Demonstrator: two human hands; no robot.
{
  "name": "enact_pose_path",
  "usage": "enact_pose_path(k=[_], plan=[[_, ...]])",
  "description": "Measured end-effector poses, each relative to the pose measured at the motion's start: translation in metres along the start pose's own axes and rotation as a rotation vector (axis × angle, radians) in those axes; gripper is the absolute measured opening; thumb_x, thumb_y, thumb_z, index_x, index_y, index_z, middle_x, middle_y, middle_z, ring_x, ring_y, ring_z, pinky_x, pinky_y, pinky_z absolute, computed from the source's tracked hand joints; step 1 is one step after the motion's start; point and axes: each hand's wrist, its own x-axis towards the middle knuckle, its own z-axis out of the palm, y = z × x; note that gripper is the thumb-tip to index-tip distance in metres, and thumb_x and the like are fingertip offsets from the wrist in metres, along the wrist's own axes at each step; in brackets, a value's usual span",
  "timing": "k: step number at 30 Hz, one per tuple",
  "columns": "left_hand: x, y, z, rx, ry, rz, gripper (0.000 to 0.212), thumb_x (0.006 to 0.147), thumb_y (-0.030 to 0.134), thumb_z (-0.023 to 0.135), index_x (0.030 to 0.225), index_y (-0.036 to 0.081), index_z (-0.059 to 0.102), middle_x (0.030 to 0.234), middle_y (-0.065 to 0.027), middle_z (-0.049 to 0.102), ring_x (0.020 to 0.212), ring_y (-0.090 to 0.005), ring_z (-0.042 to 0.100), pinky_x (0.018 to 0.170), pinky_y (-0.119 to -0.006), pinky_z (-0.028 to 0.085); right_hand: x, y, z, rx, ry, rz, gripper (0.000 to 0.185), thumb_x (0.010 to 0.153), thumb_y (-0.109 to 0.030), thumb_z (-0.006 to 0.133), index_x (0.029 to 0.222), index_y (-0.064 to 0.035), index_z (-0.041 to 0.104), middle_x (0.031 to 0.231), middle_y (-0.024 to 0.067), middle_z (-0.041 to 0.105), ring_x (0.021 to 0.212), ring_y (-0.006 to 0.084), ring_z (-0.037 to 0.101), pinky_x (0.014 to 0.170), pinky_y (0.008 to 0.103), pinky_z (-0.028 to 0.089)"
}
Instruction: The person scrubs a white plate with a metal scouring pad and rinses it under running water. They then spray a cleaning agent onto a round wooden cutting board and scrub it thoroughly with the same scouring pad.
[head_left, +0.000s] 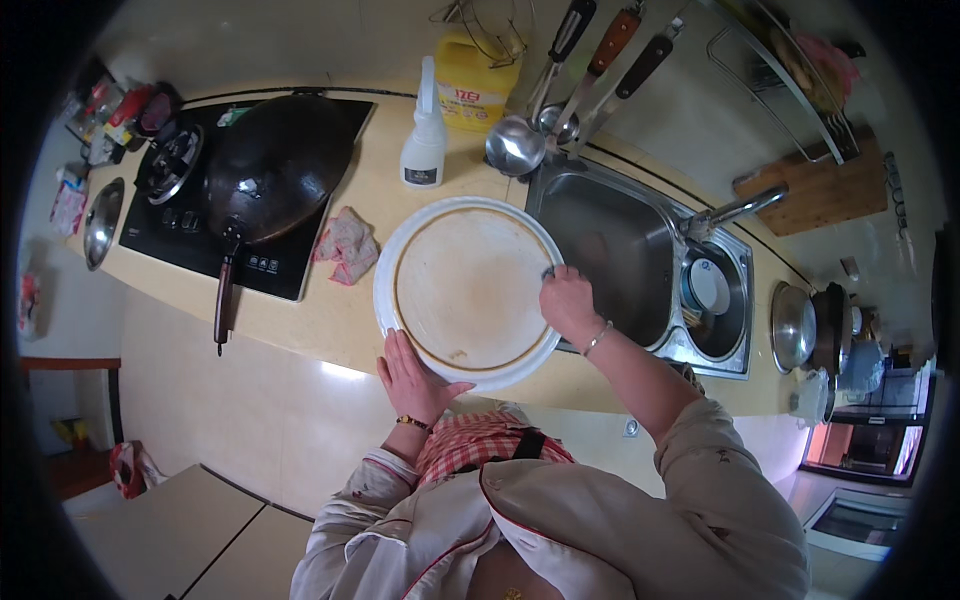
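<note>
A large round white plate (472, 285) lies on the counter beside the sink, apparently with its underside up. A brownish ring runs inside its rim, and faint brown staining marks the middle. My left hand (409, 375) holds the plate's near-left rim, fingers on top and thumb along the edge. At the right rim, my right hand (570, 301) is closed around a small dark scouring pad (548, 273), probably steel wool. Most of the pad is hidden by the fingers.
Right of the plate is a steel double sink (615, 247) with a faucet (739, 208) and a bowl (709, 286). Behind stand a white spray bottle (424, 142) and a yellow jug (476, 86). A cloth (346, 246) and a wok (281, 169) on the cooktop are left.
</note>
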Motion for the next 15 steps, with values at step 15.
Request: enact_pose_path(k=[15], plan=[[0.003,-0.003,0.002,0.012,-0.07,-0.002,0.145,0.045,0.07,0.08,0.148,-0.005,0.009,0.152,-0.0277,0.019,0.142,-0.0394,0.021,0.11,-0.06,0.017,0.008,-0.105,-0.01,0.417,0.247,-0.26,0.016,0.08,-0.019,0.06,0.093,-0.0119,0.065,0.113,0.0047,0.058,0.119,0.0248,0.048,0.101,0.0477,0.036]])
